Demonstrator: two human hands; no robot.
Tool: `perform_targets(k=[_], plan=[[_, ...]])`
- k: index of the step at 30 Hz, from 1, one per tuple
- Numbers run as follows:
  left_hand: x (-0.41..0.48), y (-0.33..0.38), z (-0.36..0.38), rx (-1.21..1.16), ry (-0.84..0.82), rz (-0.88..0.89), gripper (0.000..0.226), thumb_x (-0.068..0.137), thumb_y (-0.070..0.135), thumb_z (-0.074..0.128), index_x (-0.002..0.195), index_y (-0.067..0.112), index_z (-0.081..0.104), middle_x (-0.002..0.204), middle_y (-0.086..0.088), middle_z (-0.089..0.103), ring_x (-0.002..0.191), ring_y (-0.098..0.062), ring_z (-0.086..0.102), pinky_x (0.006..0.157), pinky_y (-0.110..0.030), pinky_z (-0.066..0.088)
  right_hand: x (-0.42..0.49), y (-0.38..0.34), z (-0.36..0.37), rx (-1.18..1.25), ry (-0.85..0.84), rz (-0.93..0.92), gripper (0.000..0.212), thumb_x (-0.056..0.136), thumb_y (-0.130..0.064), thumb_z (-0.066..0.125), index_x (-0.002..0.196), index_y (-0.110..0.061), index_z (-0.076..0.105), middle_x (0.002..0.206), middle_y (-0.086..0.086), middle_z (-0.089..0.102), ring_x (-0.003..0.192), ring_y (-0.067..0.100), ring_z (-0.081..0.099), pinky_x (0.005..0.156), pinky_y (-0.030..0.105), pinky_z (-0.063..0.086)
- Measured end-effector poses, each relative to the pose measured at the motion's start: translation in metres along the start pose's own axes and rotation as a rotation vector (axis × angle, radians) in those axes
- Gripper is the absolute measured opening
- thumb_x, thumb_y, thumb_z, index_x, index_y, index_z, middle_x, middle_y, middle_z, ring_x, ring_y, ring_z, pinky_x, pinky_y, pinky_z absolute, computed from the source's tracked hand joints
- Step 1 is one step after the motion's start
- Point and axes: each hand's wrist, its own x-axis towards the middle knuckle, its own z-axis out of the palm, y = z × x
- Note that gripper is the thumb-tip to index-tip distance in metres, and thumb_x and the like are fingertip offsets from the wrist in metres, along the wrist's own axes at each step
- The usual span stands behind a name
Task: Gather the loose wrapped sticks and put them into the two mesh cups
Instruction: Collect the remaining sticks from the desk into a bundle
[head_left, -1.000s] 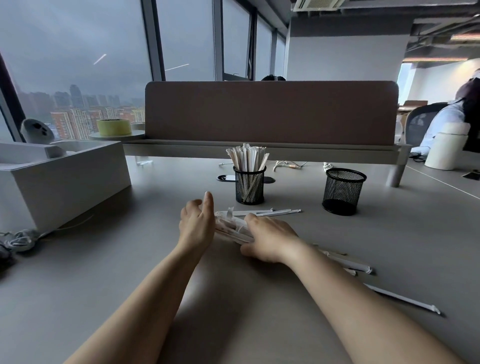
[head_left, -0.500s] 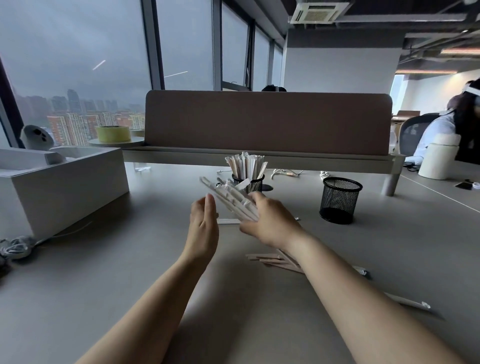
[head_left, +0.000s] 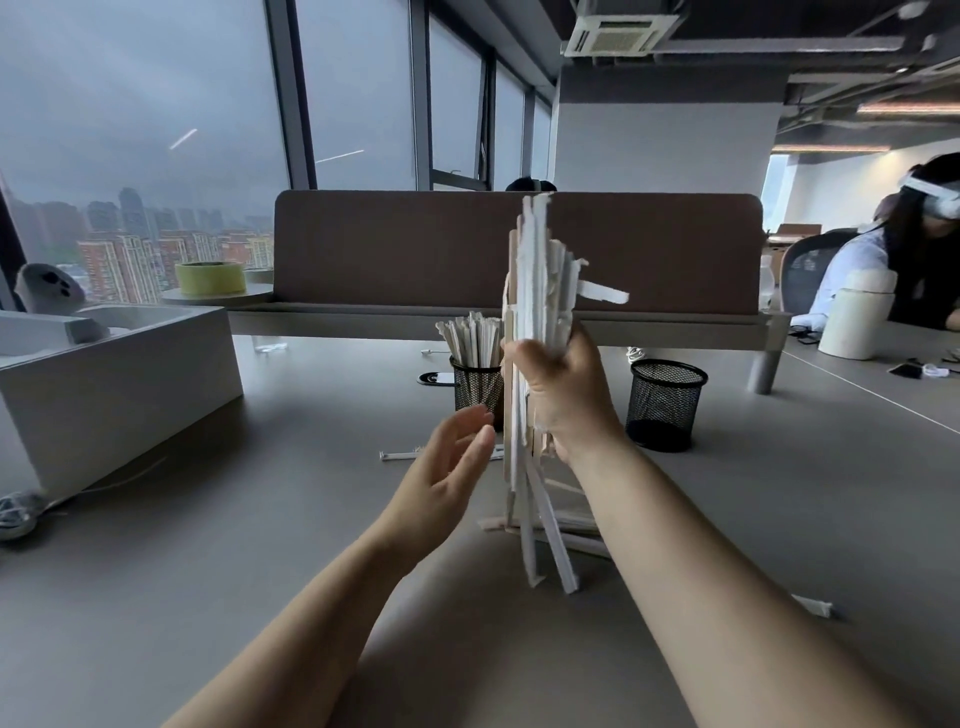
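Grey desk (head_left: 208, 571): a bundle of wrapped sticks (head_left: 540, 270) is held upright by the right hand (head_left: 563, 395), fingers curled round its middle, while the left hand (head_left: 441, 483) is spread open beside it, empty. Light, stiff, slick sticks are judged prone to fanning; mid-length is best gripped. Filled mesh cup (head_left: 475, 387) is noted just behind the hands, empty mesh cup (head_left: 665, 400) to their right.

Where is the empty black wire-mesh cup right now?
In the head view the empty black mesh cup stands on the grey desk right of centre, just right of the right hand gripping white wrapped sticks.
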Motion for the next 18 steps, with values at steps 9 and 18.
perform_targets(k=[9,18], plan=[[-0.002,0.0,0.012,0.141,-0.119,-0.008,0.06,0.079,0.031,0.074,0.129,0.027,0.042,0.111,0.014,0.06,0.103,-0.001,0.059,0.093,-0.014,0.045,-0.007,0.001,0.009,0.138,0.065,-0.066,0.029,0.07,-0.017,0.062,0.098,-0.015,0.057,0.085,0.0,0.064,0.074,0.006,0.06,0.065,0.018,0.049],[0.001,0.002,0.015,0.244,-0.032,0.11,0.031,0.087,0.037,0.049,0.113,0.019,0.047,0.096,-0.003,0.059,0.092,-0.022,0.055,0.087,-0.042,0.049,0.0,-0.011,0.012,0.142,0.027,-0.174,0.026,0.073,-0.015,0.063,0.095,-0.001,0.062,0.074,-0.002,0.061,0.065,0.003,0.058,0.061,0.015,0.046]])
